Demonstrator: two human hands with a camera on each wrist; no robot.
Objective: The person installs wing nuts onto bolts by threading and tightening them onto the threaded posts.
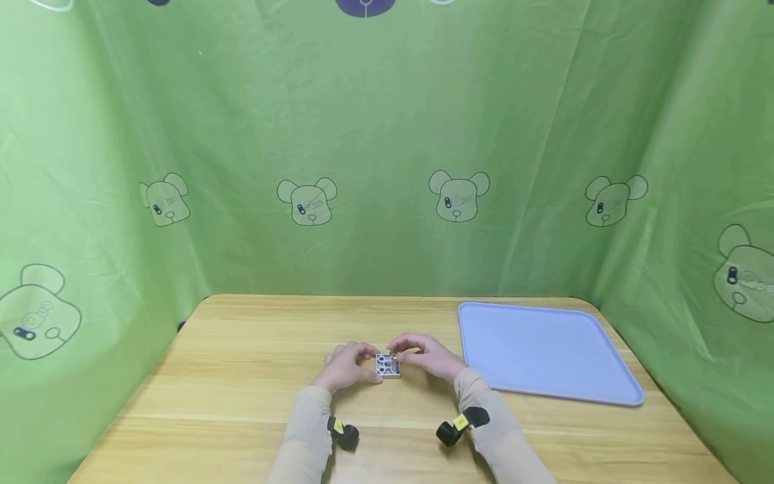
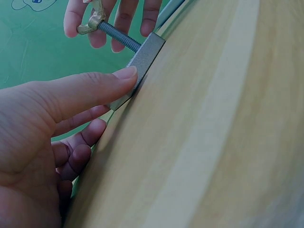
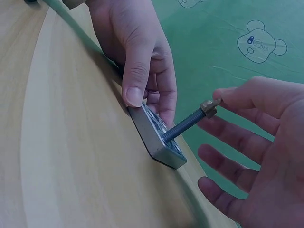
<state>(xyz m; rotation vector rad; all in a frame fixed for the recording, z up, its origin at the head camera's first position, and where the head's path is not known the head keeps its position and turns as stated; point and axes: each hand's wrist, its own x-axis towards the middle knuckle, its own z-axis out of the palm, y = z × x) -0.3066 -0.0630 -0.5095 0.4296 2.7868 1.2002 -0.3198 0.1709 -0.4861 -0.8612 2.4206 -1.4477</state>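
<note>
A small square metal block (image 1: pixel 389 376) with round holes in its top face lies on the table. My left hand (image 1: pixel 346 368) grips it by its sides, the thumb along the near edge in the left wrist view. A threaded bolt (image 3: pixel 185 127) stands up from the block near its right corner. At the bolt's top end sits a brass-coloured wing nut (image 2: pixel 96 20). My right hand (image 1: pixel 428 356) pinches a wing of that nut with its fingertips, and its other fingers are spread beside the bolt in the right wrist view.
A light blue tray (image 1: pixel 544 349) lies at the right of the wooden table (image 1: pixel 242 430), its near left edge close to my right wrist. A green curtain (image 1: pixel 387 255) with bear-head prints hangs behind and along both sides.
</note>
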